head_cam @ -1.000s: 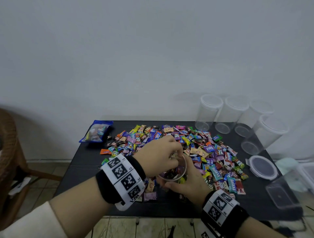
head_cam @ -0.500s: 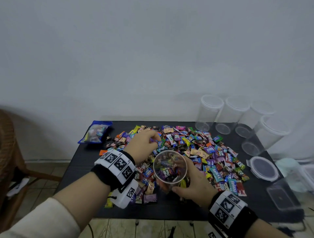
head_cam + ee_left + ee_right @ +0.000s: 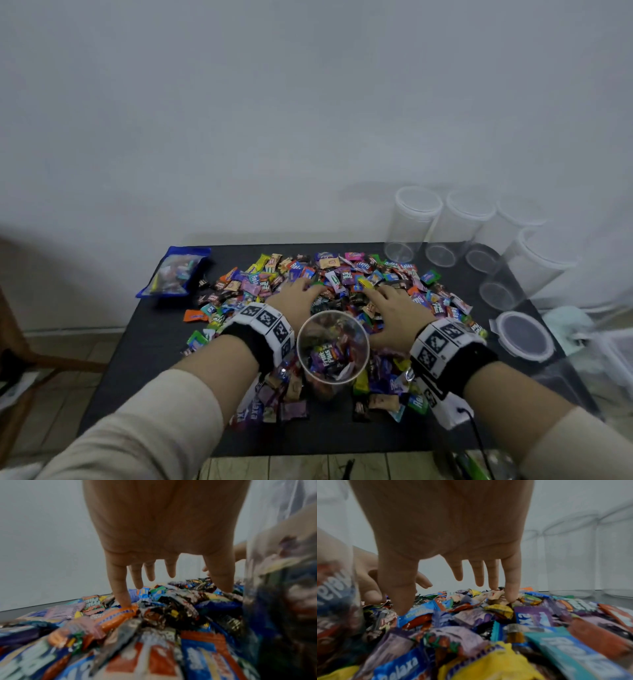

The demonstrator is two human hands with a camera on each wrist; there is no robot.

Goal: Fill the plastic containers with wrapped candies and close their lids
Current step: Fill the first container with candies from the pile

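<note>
The right hand (image 3: 394, 313) has let go of the cup (image 3: 332, 346) and moved onto the candy pile (image 3: 346, 284). Going left to right, the left hand (image 3: 296, 298) is lying flat, fingers spread, holding nothing. The cup is standing between both hands, partly full. The right hand is spreading wide, empty too.

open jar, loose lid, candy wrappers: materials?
Open jar: clear, smooth plastic, apparently; the candies inside show through its wall.
Loose lid: translucent plastic with a whitish rim; the dark table shows through.
Candy wrappers: glossy printed film, likely plastic; some look foil-like, with crimped ends.
</note>
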